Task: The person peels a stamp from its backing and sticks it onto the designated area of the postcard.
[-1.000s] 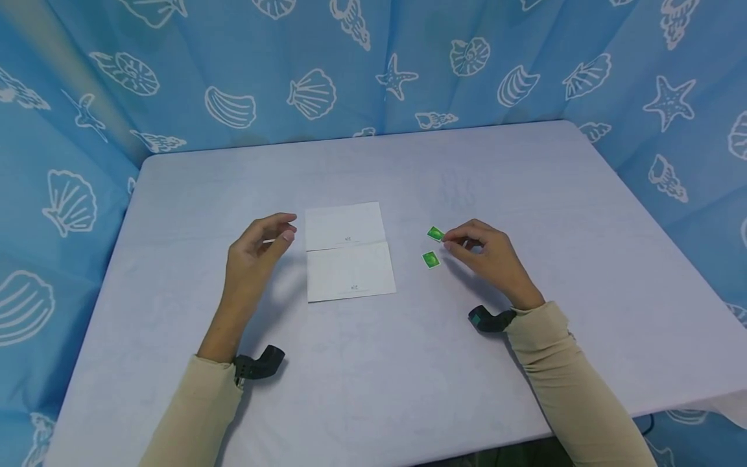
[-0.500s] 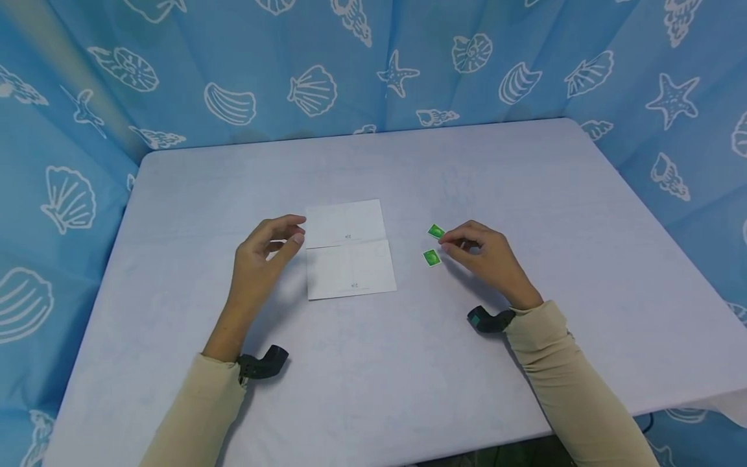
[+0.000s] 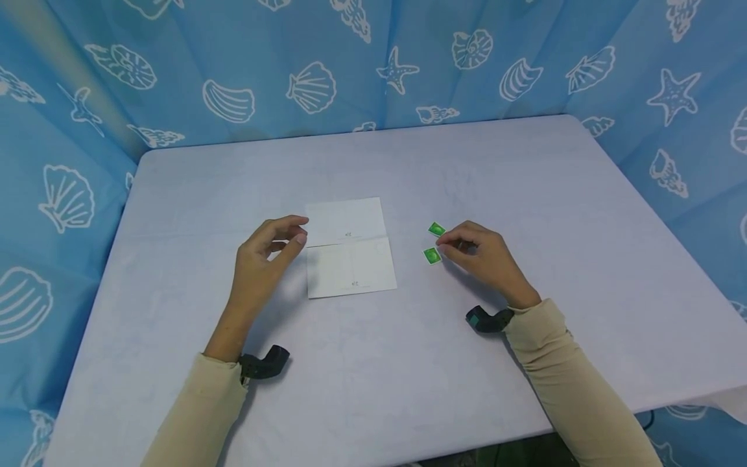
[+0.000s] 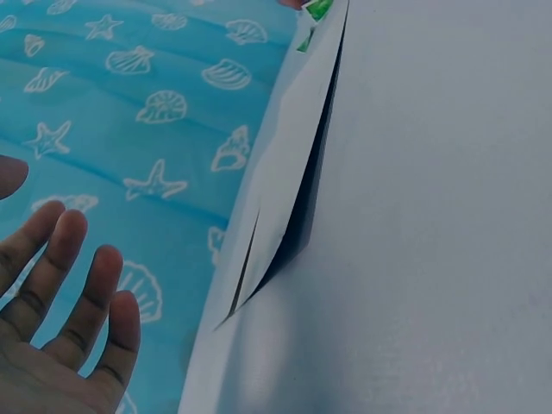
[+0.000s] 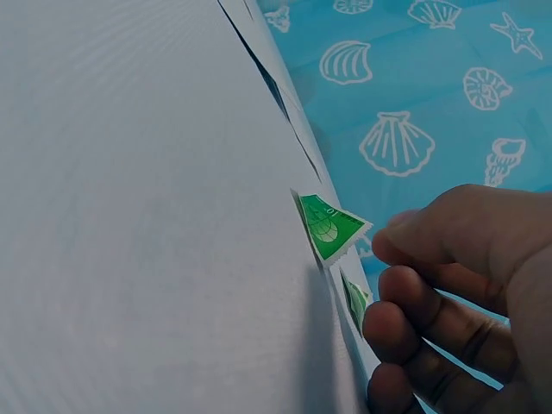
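Two blank-looking white cards (image 3: 338, 217), (image 3: 335, 275) with small print lie one above the other on the table. My left hand (image 3: 259, 259) is just off their left edge, fingers bent loosely and holding nothing. In the left wrist view, the fingers of that hand (image 4: 69, 302) are spread apart. To the right of the cards lie two green postage stamps (image 3: 436, 228), (image 3: 432, 255) with white toothed edges. My right hand (image 3: 481, 253) hovers beside them, thumb and forefinger close together. In the right wrist view, the near stamp (image 5: 330, 228) curls up, its corner close to my thumb.
A white cloth covers the table (image 3: 373, 376). Behind it and on both sides hangs a blue curtain (image 3: 350, 58) with white shells and starfish. Each wrist carries a black camera mount (image 3: 265, 362).
My left hand has moved right, up to the left edge of the cards. My right hand has shifted slightly left towards the stamps.
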